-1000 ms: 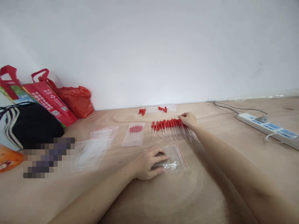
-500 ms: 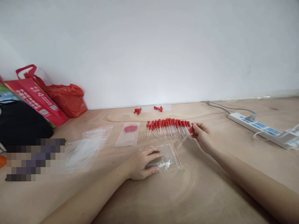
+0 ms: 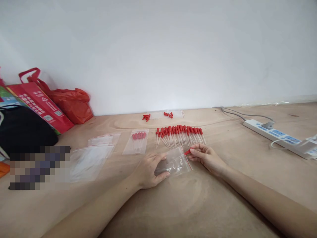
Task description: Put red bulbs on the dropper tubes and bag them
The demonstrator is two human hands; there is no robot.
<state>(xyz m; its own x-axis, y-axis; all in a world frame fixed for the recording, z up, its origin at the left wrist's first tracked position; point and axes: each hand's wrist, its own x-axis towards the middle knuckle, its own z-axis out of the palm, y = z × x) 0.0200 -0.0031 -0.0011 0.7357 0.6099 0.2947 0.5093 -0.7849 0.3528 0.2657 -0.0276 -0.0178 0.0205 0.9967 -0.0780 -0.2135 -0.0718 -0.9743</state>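
Observation:
My left hand (image 3: 151, 170) grips a clear zip-lock bag (image 3: 177, 163) at its left end, thumb on the near side and fingers on the far side. The bag's red-lined mouth faces right. Pinched in my right hand (image 3: 204, 157) is a dropper with a red rubber bulb (image 3: 188, 151), held at that mouth; its thin tube is hard to make out against the bag. Just beyond both hands lies a row of glass droppers with red bulbs (image 3: 179, 129), tubes toward me. A filled zip bag (image 3: 127, 148) with several droppers rests left of the row.
Flat zip bags (image 3: 91, 162) are stacked on the left of the wooden table (image 3: 198, 205). Loose red bulbs (image 3: 146, 117) lie by the wall near another bag. A white power strip (image 3: 274, 134) with cables is at right. A red bag (image 3: 74, 105) and a black bag (image 3: 24, 132) stand left.
My right hand has moved left and nearer from the row's right end, bringing the dropper to the bag's mouth. My left hand has closed on the bag, which now looks raised and tilted.

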